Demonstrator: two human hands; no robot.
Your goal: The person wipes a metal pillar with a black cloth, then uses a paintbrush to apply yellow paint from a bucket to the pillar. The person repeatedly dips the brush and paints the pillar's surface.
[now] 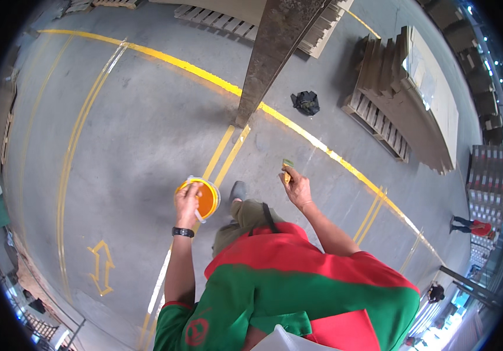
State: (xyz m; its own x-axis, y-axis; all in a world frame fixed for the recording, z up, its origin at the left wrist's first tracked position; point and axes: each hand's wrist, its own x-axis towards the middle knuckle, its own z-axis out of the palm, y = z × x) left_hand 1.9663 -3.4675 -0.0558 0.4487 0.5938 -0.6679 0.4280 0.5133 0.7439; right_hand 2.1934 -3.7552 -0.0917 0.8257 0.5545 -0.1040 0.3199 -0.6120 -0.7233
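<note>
My left hand, a dark watch on its wrist, is closed on a small bucket of orange-yellow paint. The fingers lie over the near left side of its rim; a pale handle or rim piece runs along the edge. To the right, my right hand grips a paintbrush with a yellow-smeared handle, its tip pointing away from me. Both hands are held above the grey floor, well apart from each other. One grey shoe shows between them.
A steel column rises straight ahead, beside a long yellow floor line. A black plastic bag lies beyond it. At the right, cardboard sheets are stacked on a wooden pallet. A person in red is at the far right.
</note>
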